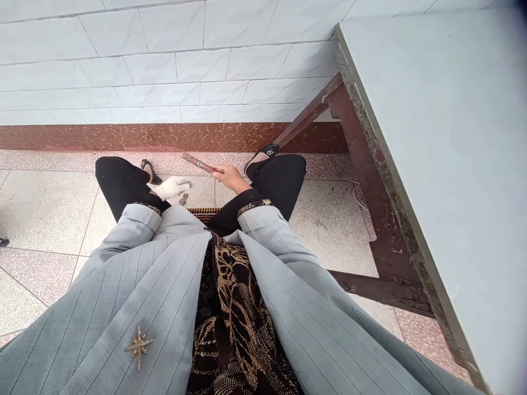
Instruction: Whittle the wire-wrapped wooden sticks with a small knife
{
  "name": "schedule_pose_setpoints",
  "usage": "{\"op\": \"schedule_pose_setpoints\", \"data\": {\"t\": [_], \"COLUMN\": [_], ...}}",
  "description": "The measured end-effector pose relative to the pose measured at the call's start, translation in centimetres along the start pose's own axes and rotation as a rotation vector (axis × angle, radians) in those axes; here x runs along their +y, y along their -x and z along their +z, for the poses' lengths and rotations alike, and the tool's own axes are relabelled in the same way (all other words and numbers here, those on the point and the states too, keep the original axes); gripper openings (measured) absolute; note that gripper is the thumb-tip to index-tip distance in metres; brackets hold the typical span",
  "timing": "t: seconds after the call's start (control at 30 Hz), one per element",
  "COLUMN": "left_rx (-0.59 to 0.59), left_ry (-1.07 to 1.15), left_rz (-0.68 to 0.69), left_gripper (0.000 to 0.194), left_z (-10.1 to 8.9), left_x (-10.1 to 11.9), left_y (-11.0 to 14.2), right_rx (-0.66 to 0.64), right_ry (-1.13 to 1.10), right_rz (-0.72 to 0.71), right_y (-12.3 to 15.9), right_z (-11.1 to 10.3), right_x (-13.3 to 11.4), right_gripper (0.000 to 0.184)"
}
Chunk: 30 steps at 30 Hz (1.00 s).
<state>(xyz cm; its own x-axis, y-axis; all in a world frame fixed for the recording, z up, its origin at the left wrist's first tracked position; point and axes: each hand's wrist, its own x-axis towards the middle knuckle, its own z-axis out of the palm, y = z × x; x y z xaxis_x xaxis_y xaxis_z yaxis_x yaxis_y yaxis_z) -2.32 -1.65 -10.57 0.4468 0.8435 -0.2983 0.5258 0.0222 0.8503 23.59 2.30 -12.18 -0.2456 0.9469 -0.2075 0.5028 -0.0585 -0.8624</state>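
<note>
Right hand [230, 177] grips a slim brown rod [198, 163] above the tiled floor [49, 208]; white-gloved left hand [171, 188] lies open, holding nothing, just beside a small metal piece [184, 199].

**No readable lettering or numbers in view**

The nearest thing to a logo is a small round emblem [270, 149] on a black shoe [259, 160], beyond and to the right of the right hand [230, 177]; it is too small and blurred to read. A smaller ornament [144, 163] on the other shoe, just beyond the white-gloved left hand [171, 188], cannot be made out either. The slim brown rod [198, 163] gripped in the right hand has surface markings, but no legible characters.
</note>
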Motion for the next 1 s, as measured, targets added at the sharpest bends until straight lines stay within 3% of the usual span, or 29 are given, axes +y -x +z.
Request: {"op": "schedule_pose_setpoints", "data": {"t": [0.23, 0.4, 0.53, 0.67, 0.8, 1.0], "left_rx": [0.031, 0.09, 0.191, 0.177, 0.264, 0.184], "left_ry": [-0.35, -0.467, -0.313, 0.154, 0.431, 0.378], "left_rz": [0.078, 0.162, 0.169, 0.069, 0.041, 0.049], "left_gripper": [0.03, 0.025, 0.019, 0.019, 0.023, 0.025], "left_z": [-0.3, -0.4, -1.4, -2.2, -1.5, 0.1], "left_x": [-0.7, -0.1, 0.1, 0.0, 0.2, 0.7], "left_y": [-0.3, -0.3, 0.0, 0.3, 0.0, -0.1], "right_rx": [-0.054, -0.193, -0.41, -0.561, -0.482, -0.281], "right_ry": [0.505, 0.64, 0.448, 0.072, -0.184, -0.337], "right_rz": [-0.026, -0.048, -0.116, -0.12, -0.202, -0.088], "right_y": [1.4, 1.4, 0.8, 0.7, 0.9, 1.3], "right_z": [-0.1, -0.3, -0.7, -0.7, -0.7, 0.4], "right_x": [-1.2, -1.1, -0.6, -0.7, -1.3, -2.2], "right_gripper": [0.04, 0.038, 0.038, 0.044, 0.048, 0.047]}}
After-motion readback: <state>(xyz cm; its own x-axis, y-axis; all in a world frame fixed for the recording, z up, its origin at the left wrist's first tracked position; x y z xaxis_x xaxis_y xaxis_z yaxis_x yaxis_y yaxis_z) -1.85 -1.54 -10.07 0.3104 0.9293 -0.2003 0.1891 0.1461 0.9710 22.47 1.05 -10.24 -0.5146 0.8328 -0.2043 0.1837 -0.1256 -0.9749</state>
